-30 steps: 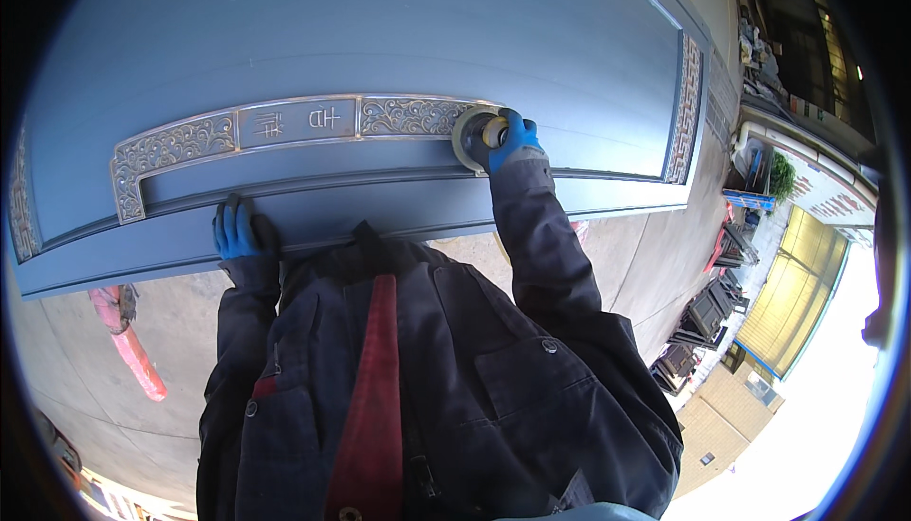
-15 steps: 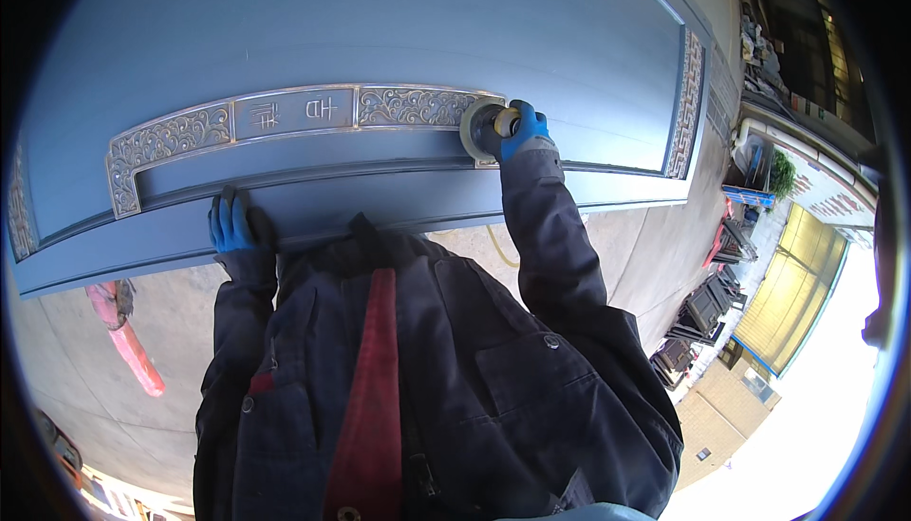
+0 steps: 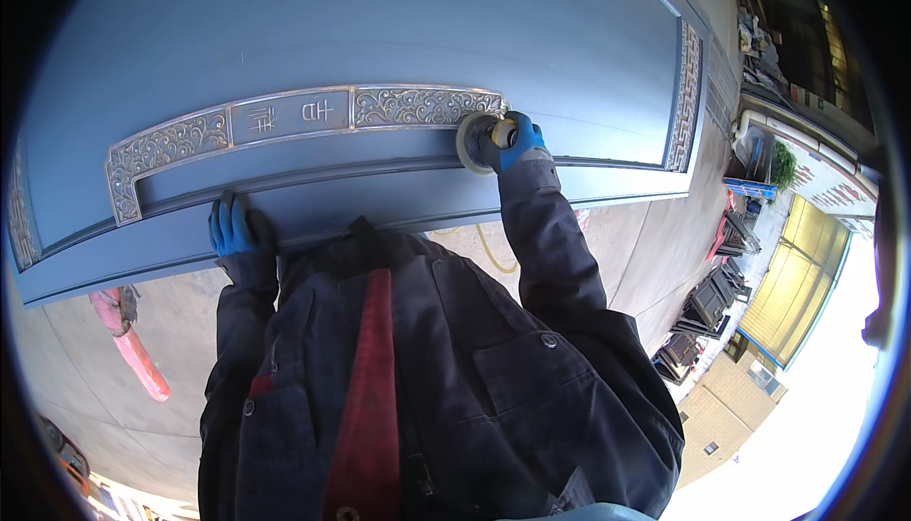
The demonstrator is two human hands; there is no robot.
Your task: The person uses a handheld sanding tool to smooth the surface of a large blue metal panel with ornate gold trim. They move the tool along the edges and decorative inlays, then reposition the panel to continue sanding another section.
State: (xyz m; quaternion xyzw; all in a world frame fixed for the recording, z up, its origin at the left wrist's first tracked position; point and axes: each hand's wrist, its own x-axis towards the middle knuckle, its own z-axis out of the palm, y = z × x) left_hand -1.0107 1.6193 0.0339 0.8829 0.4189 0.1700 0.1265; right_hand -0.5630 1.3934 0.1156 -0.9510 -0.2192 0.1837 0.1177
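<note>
A large blue-grey door panel (image 3: 370,37) lies in front of me. Near its close edge runs a raised, bronze-toned carved trim (image 3: 289,115) with scrollwork and engraved characters. My right hand (image 3: 524,141), in a blue glove, is closed round a disc sander (image 3: 476,143). The sander's round pad is tilted on edge at the trim's right end and covers part of it; exactly where it touches is hard to tell. My left hand (image 3: 234,225), in a blue and black glove, lies on the panel's near edge with its fingers stretched out.
Fretwork strips (image 3: 683,94) line the panel's short sides. A pink-red wrapped bundle (image 3: 142,364) lies on the concrete floor at the left, below the panel. A yellow hose (image 3: 496,251) shows under the near edge. Dark stacked frames (image 3: 712,298) and a green plant (image 3: 783,170) stand at the right.
My right hand and the sander have come slightly toward me, uncovering more of the trim's right end. My left hand stays in place on the edge.
</note>
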